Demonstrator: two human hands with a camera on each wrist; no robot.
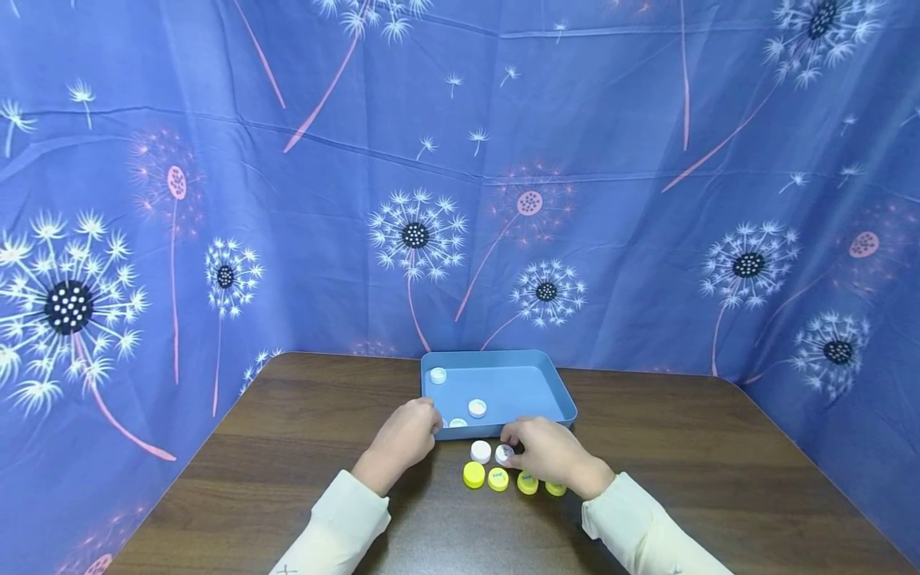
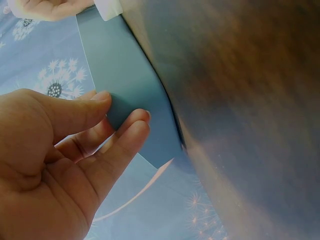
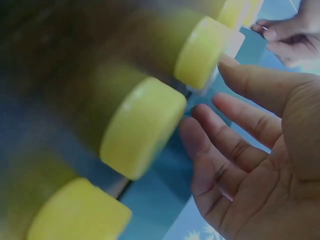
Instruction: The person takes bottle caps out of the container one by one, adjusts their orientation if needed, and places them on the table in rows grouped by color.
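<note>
My left hand [image 1: 404, 438] is at the front left corner of a blue tray [image 1: 496, 432]; in the left wrist view its thumb and fingers pinch the tray's wall [image 2: 120, 55]. My right hand [image 1: 549, 451] is in front of the tray, thumb and fingers around a small white cap [image 1: 505, 454]. That cap is mostly hidden in the right wrist view, where the thumb [image 3: 250, 82] reaches behind a yellow cap [image 3: 200, 55]. Another white cap [image 1: 481, 452] stands just to its left. Several yellow caps, among them one at the left end [image 1: 473, 474], form a row nearer me.
Inside the tray lie several white caps, one near the middle [image 1: 477, 408] and one at the back left [image 1: 438, 374]. The tray is near the far edge of the brown wooden table [image 1: 316, 431]. Behind hangs a blue cloth [image 1: 323, 239] with dandelion prints.
</note>
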